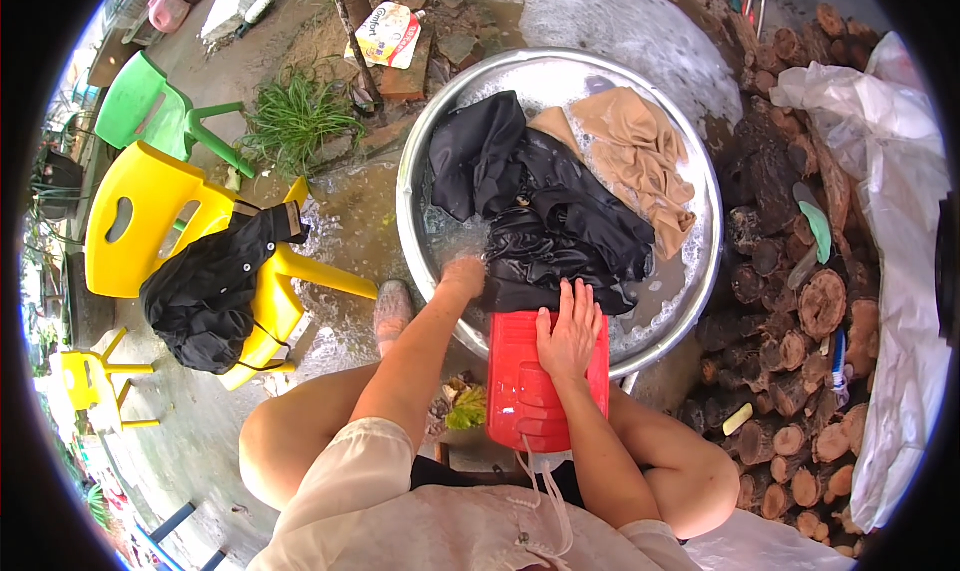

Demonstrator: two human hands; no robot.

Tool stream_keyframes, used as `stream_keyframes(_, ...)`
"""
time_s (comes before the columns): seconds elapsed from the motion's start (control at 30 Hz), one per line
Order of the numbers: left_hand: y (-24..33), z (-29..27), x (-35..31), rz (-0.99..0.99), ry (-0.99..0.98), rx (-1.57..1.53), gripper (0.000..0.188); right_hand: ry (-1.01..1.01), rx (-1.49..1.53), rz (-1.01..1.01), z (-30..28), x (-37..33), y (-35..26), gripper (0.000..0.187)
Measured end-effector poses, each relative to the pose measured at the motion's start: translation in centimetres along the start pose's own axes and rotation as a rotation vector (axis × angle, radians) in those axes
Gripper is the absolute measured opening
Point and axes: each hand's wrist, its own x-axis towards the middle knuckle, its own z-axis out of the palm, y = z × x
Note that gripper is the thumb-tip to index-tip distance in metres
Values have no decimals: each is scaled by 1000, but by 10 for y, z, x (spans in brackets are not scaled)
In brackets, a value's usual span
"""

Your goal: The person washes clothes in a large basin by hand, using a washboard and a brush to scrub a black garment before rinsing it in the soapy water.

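A wet black garment [560, 216] lies bunched in a large round metal basin [408, 186], with soapy water around it. Its near edge rests on the top of a red plastic washboard [515, 391], which leans on the basin's near rim. My right hand [572, 331] lies on the washboard's upper end, fingers stretched out and fingertips touching the black cloth. My left hand [463, 274] reaches into the basin at the left edge of the cloth; water and blur hide its fingers. A tan garment [640, 156] sits in the basin's far right part.
Left, a yellow plastic chair [135, 216] holds a black garment with buttons [215, 291]; a green chair [145, 106] stands behind. Stacked logs [790, 351] and white plastic sheeting [900, 371] line the right. Foam [620, 31] covers ground beyond the basin. A detergent pouch [388, 36] lies near grass.
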Motion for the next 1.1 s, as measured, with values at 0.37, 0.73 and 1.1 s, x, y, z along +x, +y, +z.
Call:
stream_keyframes(0.37,6,9,-35,114,412,-288,30,59,4,4,5,0,7,53)
stream_keyframes(0.73,36,-54,-126,224,736,-1254,18,340,921,336,-1,39,38,17)
stream_keyframes(1.1,169,-232,-214,915,598,-1493,17,701,1661,-101,-271,95,24,13)
